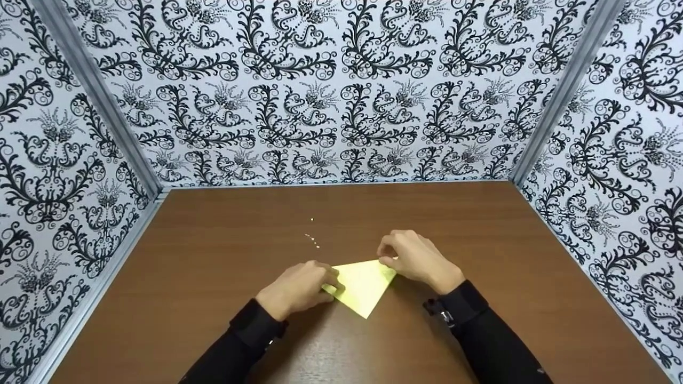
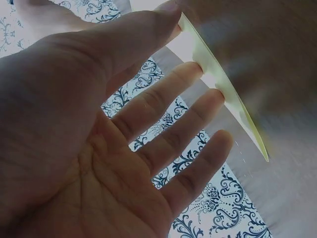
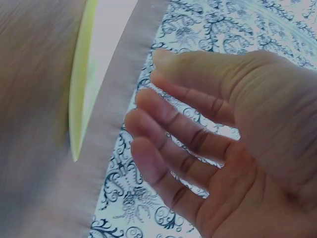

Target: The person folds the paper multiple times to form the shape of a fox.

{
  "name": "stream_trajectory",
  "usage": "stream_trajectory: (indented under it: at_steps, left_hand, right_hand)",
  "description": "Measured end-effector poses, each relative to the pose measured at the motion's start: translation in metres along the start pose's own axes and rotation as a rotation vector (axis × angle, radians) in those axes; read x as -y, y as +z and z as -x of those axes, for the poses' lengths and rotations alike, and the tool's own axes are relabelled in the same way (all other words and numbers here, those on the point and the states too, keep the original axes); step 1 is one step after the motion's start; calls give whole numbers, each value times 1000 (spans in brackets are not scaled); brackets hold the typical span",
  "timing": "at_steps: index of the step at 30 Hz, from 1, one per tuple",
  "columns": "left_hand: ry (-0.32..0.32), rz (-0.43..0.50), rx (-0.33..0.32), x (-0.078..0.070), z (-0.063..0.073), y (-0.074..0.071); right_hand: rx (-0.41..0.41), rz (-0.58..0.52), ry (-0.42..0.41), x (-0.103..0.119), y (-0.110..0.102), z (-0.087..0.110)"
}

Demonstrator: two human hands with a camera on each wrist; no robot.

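A yellow sheet of paper (image 1: 365,287), folded to a triangle, lies on the brown table with one corner toward the person. The left hand (image 1: 304,285) pinches its left corner; in the left wrist view the thumb (image 2: 163,20) is at the paper's edge, with the other fingertips along the paper (image 2: 218,79). At the right corner, the right hand (image 1: 419,258) hovers with bent fingers. The right wrist view has the paper (image 3: 81,99) apart from that right hand (image 3: 218,129), whose loosely curled fingers hold nothing.
Small pale specks (image 1: 312,240) show on the wooden table (image 1: 224,229) beyond the paper. Walls with a black and white scroll pattern (image 1: 320,106) enclose the back and both sides, with grey metal posts (image 1: 565,90) at the corners.
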State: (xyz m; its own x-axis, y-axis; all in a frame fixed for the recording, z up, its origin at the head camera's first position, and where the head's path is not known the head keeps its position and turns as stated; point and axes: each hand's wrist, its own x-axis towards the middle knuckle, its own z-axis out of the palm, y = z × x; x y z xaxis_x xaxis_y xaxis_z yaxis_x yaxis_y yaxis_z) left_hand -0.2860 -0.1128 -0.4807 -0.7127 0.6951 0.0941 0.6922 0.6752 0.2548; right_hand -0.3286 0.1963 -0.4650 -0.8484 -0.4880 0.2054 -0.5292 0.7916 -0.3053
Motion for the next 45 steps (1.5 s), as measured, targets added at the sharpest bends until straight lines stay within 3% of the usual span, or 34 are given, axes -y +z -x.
stream_trajectory:
  at_steps: [7, 13, 20, 26, 35, 45]
  left_hand:
    - [11, 42, -25, 9, -5, 3]
    - [20, 65, -29, 16, -6, 4]
    - [27, 60, -21, 20, -6, 2]
    - [41, 56, -33, 18, -5, 5]
    - [79, 47, -83, 17, -5, 9]
    - [92, 7, -131, 11, -9, 11]
  right_hand:
    - [15, -44, -116, 19, -4, 6]
    - [52, -20, -203, 27, 5, 19]
    - [131, 6, -232, 37, 16, 27]
    - [145, 45, -269, 42, 25, 32]
    - [141, 126, -279, 50, 29, 36]
    - [78, 176, -306, 55, 29, 37]
